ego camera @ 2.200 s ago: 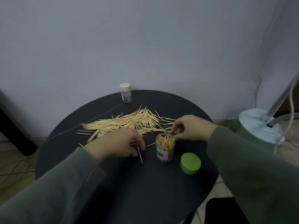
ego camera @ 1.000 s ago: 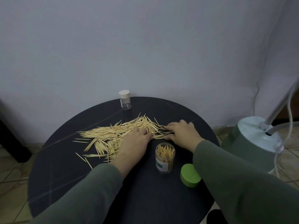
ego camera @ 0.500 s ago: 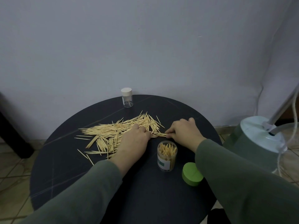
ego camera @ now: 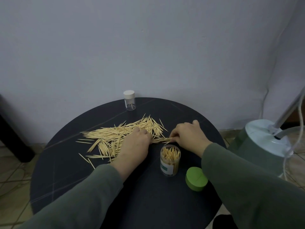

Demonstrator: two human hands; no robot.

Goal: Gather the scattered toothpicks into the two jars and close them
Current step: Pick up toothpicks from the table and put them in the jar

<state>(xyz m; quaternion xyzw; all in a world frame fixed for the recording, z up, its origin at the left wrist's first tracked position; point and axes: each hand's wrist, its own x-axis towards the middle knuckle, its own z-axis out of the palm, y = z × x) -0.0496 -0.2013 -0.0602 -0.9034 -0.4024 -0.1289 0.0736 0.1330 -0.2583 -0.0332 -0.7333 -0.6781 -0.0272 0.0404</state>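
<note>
A heap of toothpicks [ego camera: 115,135] lies scattered across the middle of the round black table [ego camera: 69,176]. My left hand [ego camera: 134,145] rests on the heap's right part, its fingertips at one end of a small bundle of toothpicks [ego camera: 160,139]. My right hand [ego camera: 189,135] pinches the bundle's other end. Just in front stands an open clear jar [ego camera: 170,160] half full of upright toothpicks, with its green lid [ego camera: 196,178] lying beside it. A small clear jar [ego camera: 129,100] with a white cap stands shut at the table's far edge.
A green and white appliance [ego camera: 264,146] with a pole and cables stands right of the table. A grey wall rises behind. A dark furniture leg [ego camera: 13,138] is at the left, over tiled floor.
Both hands have left the open jar and reached to the heap. They now close in on a small bundle from both ends. The view has shifted a little.
</note>
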